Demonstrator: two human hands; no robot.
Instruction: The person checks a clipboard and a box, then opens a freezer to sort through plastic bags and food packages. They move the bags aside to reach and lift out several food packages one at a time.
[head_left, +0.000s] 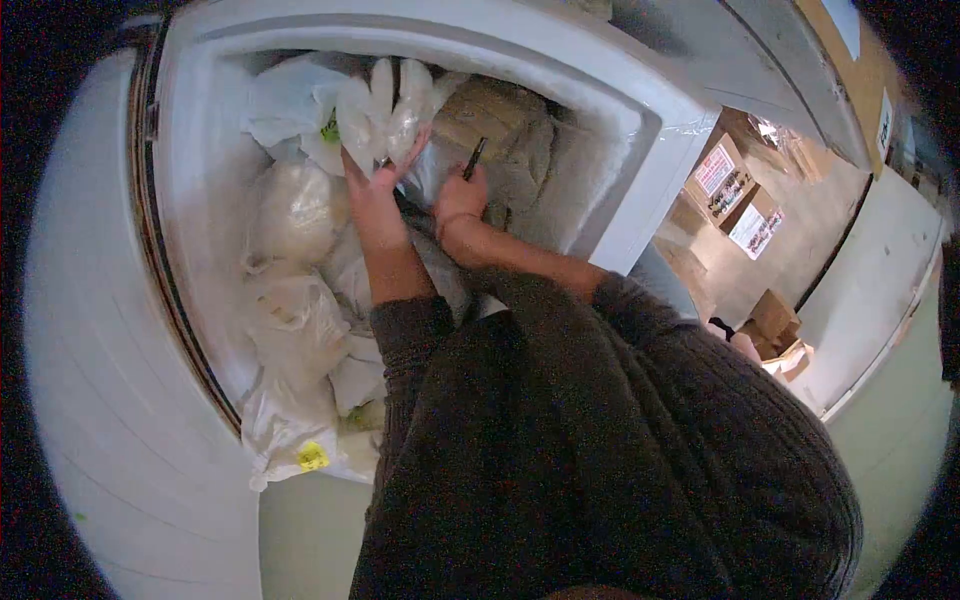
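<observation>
Both arms reach into an open chest freezer (640,165) with frosted walls. My left hand (385,172) is closed around the lower end of several white, elongated wrapped packages (408,115), which point up toward the back wall. My right hand (462,195), just to the right of it, is closed on a black pen-like object (475,158) that sticks up from the fist. A brownish wrapped bundle (485,115) lies behind the right hand. Left of my left forearm is a round, clear-wrapped package (302,200).
White plastic bags (290,325) fill the left and near part of the freezer, one with a yellow label (312,457). On the floor at the right are an open cardboard box (722,180) with printed sheets and a smaller box (775,318).
</observation>
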